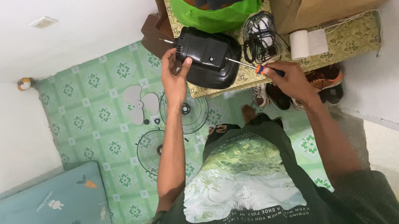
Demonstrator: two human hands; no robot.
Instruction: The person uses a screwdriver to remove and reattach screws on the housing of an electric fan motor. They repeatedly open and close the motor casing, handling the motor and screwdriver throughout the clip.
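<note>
Our left hand [173, 77] clamped on black motor housing [209, 63] at table edge [277, 70]; right hand [287, 79] gripping screwdriver [251, 66].

Motor housing [210, 63] sits on table [352, 39]; I see cable bundle [261, 39] right of it, paper roll [307, 43] farther right, fan grilles [184, 111] on floor [109, 141].

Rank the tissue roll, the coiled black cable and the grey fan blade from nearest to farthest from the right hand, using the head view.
From the right hand:
1. Coiled black cable, on the table just above the hand.
2. Tissue roll, on the table toward the cardboard box side; close to the cable's distance.
3. Grey fan blade, on the green floor, past the left hand.
</note>
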